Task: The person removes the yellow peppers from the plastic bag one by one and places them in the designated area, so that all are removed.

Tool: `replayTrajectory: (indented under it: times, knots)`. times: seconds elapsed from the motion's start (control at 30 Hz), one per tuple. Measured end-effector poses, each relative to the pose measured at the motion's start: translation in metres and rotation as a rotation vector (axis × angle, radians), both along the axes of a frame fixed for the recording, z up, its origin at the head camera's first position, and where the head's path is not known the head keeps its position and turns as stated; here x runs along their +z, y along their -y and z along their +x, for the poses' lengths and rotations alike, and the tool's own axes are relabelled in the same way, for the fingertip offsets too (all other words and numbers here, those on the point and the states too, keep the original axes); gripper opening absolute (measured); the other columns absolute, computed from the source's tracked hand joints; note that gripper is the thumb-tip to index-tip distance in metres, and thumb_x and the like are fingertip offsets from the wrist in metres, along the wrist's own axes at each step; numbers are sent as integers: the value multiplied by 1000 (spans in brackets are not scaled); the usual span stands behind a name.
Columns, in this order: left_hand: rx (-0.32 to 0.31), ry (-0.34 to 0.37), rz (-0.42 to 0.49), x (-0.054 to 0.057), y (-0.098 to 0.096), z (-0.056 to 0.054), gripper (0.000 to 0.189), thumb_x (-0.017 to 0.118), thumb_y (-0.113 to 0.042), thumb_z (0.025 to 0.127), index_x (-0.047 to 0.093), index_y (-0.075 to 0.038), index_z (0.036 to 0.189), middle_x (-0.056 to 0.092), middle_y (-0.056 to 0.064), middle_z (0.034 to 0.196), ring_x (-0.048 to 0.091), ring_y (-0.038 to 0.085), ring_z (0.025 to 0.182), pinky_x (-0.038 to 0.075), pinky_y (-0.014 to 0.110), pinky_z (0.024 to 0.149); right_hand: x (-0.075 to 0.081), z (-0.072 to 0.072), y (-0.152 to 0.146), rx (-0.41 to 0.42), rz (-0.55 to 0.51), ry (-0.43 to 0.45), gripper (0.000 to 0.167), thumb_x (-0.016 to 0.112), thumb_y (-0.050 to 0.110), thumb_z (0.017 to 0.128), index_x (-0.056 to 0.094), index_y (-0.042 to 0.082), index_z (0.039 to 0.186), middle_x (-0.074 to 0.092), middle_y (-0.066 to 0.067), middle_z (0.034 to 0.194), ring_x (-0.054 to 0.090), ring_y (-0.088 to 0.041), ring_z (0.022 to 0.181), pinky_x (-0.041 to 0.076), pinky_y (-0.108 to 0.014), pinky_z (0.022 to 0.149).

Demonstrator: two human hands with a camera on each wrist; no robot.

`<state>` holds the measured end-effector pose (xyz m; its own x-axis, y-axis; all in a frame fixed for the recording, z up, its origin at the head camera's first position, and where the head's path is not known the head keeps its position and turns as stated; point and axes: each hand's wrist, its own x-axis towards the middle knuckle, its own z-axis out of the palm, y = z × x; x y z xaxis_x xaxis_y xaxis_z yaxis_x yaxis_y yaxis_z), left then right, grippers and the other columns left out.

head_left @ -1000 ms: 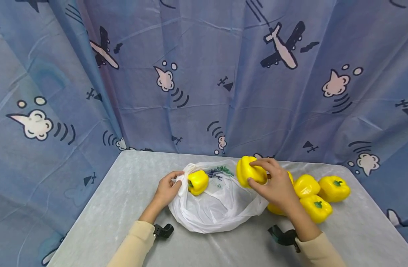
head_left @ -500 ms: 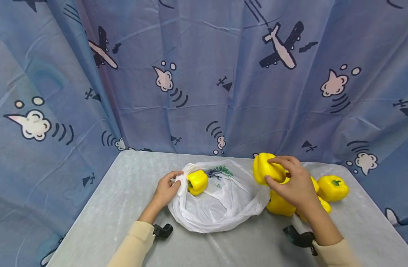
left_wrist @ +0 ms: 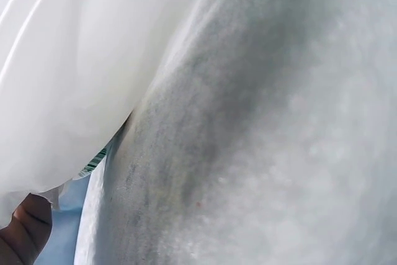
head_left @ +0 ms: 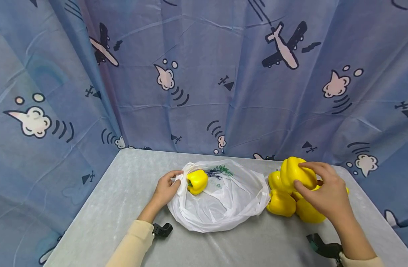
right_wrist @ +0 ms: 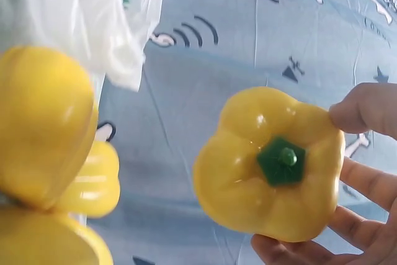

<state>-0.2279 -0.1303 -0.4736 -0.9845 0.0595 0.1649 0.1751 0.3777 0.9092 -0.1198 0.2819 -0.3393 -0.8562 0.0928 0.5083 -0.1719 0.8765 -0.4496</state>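
Observation:
My left hand (head_left: 165,189) pinches the left rim of a white plastic bag (head_left: 220,211), which lies with its mouth spread wide. One yellow bell pepper (head_left: 198,182) sits inside by that rim. To the right, my right hand (head_left: 328,191) holds another bell pepper (right_wrist: 270,166) above the pile, thumb on one side and fingers on the other; its green stem end faces the right wrist camera. Several more bell peppers (head_left: 281,203) lie beneath and beside it, partly hidden by the hand. In the left wrist view, the bag (left_wrist: 74,79) covers most of my fingers (left_wrist: 28,228).
The grey-white tabletop (head_left: 137,167) ends at a blue curtain (head_left: 190,122) printed with planes and clouds. The pile touches the bag's right edge. Black wrist camera mounts (head_left: 162,230) stick out from both wrists.
My right hand has carried the held pepper rightward from over the bag's right edge to over the pile. The left hand and the pepper in the bag stay put.

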Motion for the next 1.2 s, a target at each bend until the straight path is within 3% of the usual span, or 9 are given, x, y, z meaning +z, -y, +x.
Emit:
replayTrajectory:
  times: [0.1,0.2,0.4,0.5,0.57,0.63,0.73,0.8,1.2]
  knots:
    - [-1,2,-1,0,0,-1,33,56,-5,89,67,-12,119,61,15,107,36,2,43,35,19,42,-1,3,-12,-33,-6,8,44,78,17,75,65,7,115,55,-21,122,54,-42,101,41,-15,64]
    - [-3,2,-2,0,0,-1,33,56,-5,89,67,-12,119,61,14,107,36,2,43,35,19,42,-4,6,-24,-61,-2,19,46,78,18,75,65,6,116,54,-22,123,52,-43,101,32,-6,61]
    - [-1,-4,-4,0,0,-1,33,56,-5,89,67,-12,119,60,15,108,35,2,43,34,19,42,-8,13,-39,-148,26,49,47,77,19,75,64,3,118,53,-24,125,48,-45,106,42,-28,64]
    - [-1,-4,-4,0,0,-1,32,56,-6,89,66,-12,119,60,14,108,36,2,43,34,19,42,-12,18,-47,-195,29,41,48,77,18,74,64,2,117,53,-25,122,48,-44,103,41,-32,62]
    - [-2,-2,-5,1,0,-1,32,56,-6,89,67,-12,119,61,14,108,37,2,44,35,19,43,-16,21,-54,-234,35,33,48,77,17,73,64,1,116,54,-27,121,49,-44,102,36,-27,61]
    - [-3,-1,-7,1,0,-1,32,56,-6,90,67,-13,119,61,14,107,37,2,44,35,19,43,-20,25,-60,-270,34,37,48,75,16,72,63,-1,116,52,-29,122,48,-45,103,40,-31,60]
    - [-1,-5,-1,1,1,-1,32,56,-6,89,67,-13,118,61,14,107,36,2,44,34,19,43,-25,30,-68,-326,38,65,50,73,16,74,61,-4,118,49,-33,125,45,-48,108,46,-49,68]
    - [2,-5,2,0,1,-1,32,56,-5,89,67,-13,118,61,13,107,36,1,44,34,19,43,-28,32,-72,-355,41,82,50,71,16,75,59,-6,119,47,-34,126,43,-50,110,42,-63,76]
    - [0,-3,9,-2,1,-1,32,55,-5,90,66,-11,119,60,15,109,37,1,43,35,19,42,-46,43,-98,-419,78,163,50,66,18,78,55,-9,119,41,-38,125,37,-53,114,33,-69,92]
